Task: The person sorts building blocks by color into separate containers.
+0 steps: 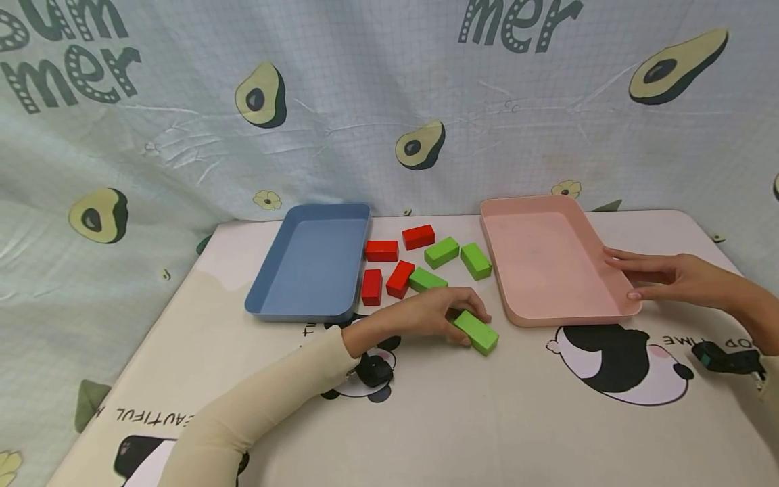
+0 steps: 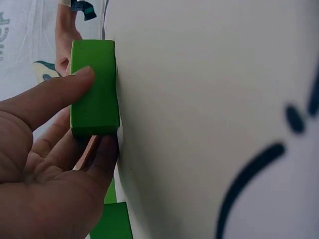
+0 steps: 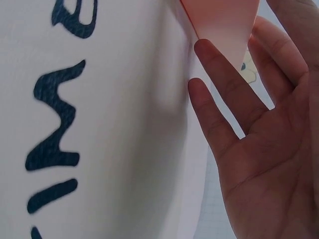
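My left hand [image 1: 435, 314] pinches a green block [image 1: 477, 332] between thumb and fingers, low over the table in front of the other blocks. In the left wrist view the thumb lies across a broad face of that green block [image 2: 94, 89], with fingers behind and below it. On the right, my right hand [image 1: 675, 276] touches the right side of a pink tray [image 1: 575, 322] with nearly straight fingers. The right wrist view shows the fingertips [image 3: 203, 47] beside the wall of the pink tray [image 3: 222, 30]. The inside of the pink tray holds nothing.
A blue tray [image 1: 298, 316] stands to the left. Between the trays lie several red blocks [image 1: 381, 251] and three loose green blocks [image 1: 441, 252]. A patterned cloth [image 1: 341, 88] hangs behind the table [image 1: 475, 419]. A small dark object [image 1: 727, 358] is by my right wrist.
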A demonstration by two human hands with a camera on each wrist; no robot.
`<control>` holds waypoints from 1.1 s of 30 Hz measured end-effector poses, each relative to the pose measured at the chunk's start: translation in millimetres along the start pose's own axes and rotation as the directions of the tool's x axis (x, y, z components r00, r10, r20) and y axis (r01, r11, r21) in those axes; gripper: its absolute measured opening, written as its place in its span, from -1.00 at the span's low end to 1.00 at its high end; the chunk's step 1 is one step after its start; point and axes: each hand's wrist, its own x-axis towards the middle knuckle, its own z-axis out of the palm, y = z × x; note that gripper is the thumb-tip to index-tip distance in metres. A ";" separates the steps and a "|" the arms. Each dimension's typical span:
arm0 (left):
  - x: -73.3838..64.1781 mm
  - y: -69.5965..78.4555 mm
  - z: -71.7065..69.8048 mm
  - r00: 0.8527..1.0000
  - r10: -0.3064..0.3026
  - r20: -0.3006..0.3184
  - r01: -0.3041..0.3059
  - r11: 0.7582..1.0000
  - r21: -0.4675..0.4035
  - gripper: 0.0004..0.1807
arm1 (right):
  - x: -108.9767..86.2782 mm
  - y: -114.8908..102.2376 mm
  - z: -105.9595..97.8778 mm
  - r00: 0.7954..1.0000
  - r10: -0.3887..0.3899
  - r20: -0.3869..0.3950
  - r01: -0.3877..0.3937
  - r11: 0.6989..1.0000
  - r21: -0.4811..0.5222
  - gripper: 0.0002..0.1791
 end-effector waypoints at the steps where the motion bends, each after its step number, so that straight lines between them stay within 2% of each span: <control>1: 0.1 -0.4 0.0 1.000 -0.003 -0.004 0.003 1.000 -0.001 -0.49 | 0.1 0.3 0.1 1.000 0.004 0.003 -0.004 1.000 -0.002 -0.31; 7: -0.4 -0.3 1.2 0.997 -0.045 -0.057 0.048 0.998 0.052 -0.57 | -0.5 1.3 0.6 0.999 0.029 0.015 -0.029 1.000 0.005 -0.31; 9: -1.0 0.2 1.5 0.996 -0.047 -0.078 0.050 0.998 0.036 -0.61 | -0.7 1.3 0.3 1.000 0.023 0.017 -0.023 1.000 0.016 -0.31; 13: -0.7 0.6 0.8 0.995 0.011 -0.104 -0.016 0.999 -0.049 -0.64 | -0.2 1.1 0.7 1.000 0.024 0.010 -0.024 1.000 0.004 -0.32; 16: -0.4 1.7 -0.2 0.993 0.071 -0.092 -0.080 0.991 -0.107 -0.64 | 1.0 0.8 1.9 0.998 0.058 0.016 -0.058 0.998 -0.014 -0.31; 20: -1.2 4.7 -1.1 0.991 0.108 -0.076 -0.120 0.977 -0.178 -0.56 | 2.4 0.0 1.8 0.997 0.065 0.031 -0.064 0.998 -0.015 -0.30; 24: -2.0 6.3 -1.2 0.990 0.116 -0.086 -0.130 0.973 -0.189 -0.49 | 2.7 -1.5 -0.3 0.999 0.023 0.047 -0.024 0.999 0.034 -0.30; 28: -3.3 7.6 -0.8 0.988 0.104 -0.118 -0.125 0.974 -0.189 -0.49 | 3.1 -1.9 -2.2 0.997 0.012 0.072 -0.018 0.996 0.082 -0.28; 33: -3.4 10.5 -1.4 0.983 0.095 -0.156 -0.128 0.967 -0.221 -0.51 | 3.2 -1.1 -2.8 0.998 0.010 0.067 -0.014 0.998 0.066 -0.29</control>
